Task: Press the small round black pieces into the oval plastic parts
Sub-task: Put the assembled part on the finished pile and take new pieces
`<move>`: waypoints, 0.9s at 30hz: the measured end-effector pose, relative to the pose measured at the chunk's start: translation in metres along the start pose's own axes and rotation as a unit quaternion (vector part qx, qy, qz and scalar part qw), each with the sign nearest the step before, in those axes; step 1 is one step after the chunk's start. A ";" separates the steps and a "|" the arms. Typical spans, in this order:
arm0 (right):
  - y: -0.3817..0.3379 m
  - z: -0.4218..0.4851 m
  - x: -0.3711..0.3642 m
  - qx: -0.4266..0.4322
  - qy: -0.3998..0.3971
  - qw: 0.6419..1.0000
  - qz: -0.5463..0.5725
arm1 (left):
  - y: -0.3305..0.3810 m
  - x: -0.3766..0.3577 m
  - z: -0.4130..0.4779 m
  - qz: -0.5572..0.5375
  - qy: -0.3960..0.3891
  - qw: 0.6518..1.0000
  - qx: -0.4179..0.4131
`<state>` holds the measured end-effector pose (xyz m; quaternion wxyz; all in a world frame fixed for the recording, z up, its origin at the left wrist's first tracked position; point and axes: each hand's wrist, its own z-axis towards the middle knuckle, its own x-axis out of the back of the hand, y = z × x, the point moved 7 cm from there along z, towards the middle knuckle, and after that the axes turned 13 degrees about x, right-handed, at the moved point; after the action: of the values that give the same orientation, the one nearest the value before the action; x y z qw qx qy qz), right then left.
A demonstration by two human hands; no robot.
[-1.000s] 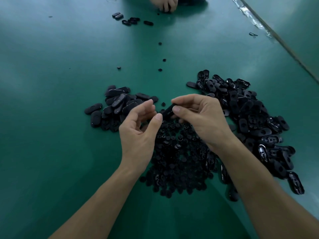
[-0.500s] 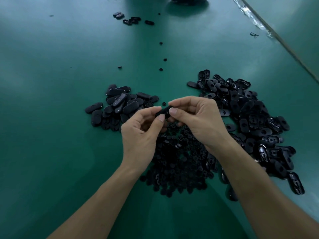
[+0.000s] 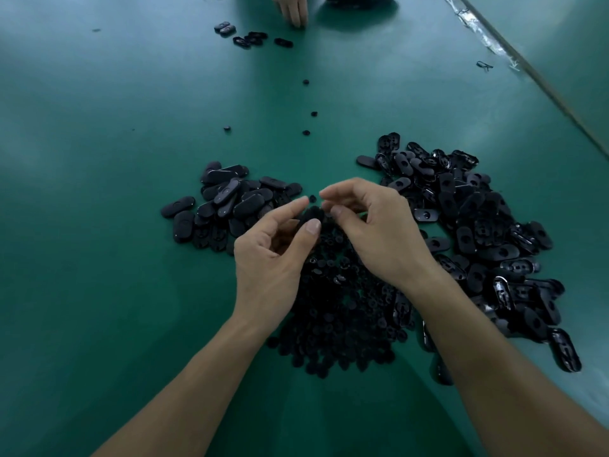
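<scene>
A worker's left hand (image 3: 273,255) and right hand (image 3: 372,232) meet above the middle of a green counter (image 3: 99,225), fingertips drawn narrow around something dark that may be one oval plastic part; against the black heap beneath, it cannot be told for certain whether either hand holds anything. Directly under the hands, toward the near edge, lies a dense mound of small round black pieces (image 3: 339,311). To the left sits a modest pile of oval parts (image 3: 230,206), mostly smooth side up, which appear to be finished; to the right sprawls a far larger pile of oval parts (image 3: 478,232), many showing open holes, seemingly awaiting their inserts. By that measure, most of the job remains. A few stray round pieces (image 3: 306,132) dot the counter farther out. At the far edge, another person's hand (image 3: 291,9) is cut off by the frame, near a handful of ovals (image 3: 250,37).
</scene>
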<state>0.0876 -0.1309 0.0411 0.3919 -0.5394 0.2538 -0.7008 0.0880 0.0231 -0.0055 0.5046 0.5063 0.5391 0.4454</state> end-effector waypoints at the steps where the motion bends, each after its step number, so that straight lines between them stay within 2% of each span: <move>1: 0.003 -0.001 0.001 -0.004 -0.009 0.999 -0.049 | 0.002 -0.001 0.000 -0.005 -0.004 1.000 -0.005; 5: 0.012 -0.009 -0.004 -0.025 -0.065 0.983 -0.168 | 0.004 0.001 -0.001 -0.018 0.001 1.000 -0.009; 10: 0.011 -0.013 -0.008 -0.035 -0.091 0.975 -0.201 | 0.007 0.003 -0.002 -0.007 0.018 1.000 -0.022; 17: 0.011 -0.011 -0.012 -0.046 -0.109 0.968 -0.222 | 0.004 0.000 0.000 0.013 -0.012 1.000 -0.026; 22: 0.012 -0.009 -0.013 -0.052 -0.115 0.970 -0.208 | 0.004 0.003 -0.001 -0.018 0.005 0.999 -0.027; 27: 0.009 -0.009 -0.011 -0.062 -0.084 0.983 -0.148 | 0.006 0.005 -0.001 -0.031 0.010 0.999 -0.032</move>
<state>0.0824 -0.1278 0.0252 0.2694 -0.6514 0.1799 -0.6861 0.0880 0.0291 -0.0001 0.5288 0.4683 0.5450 0.4517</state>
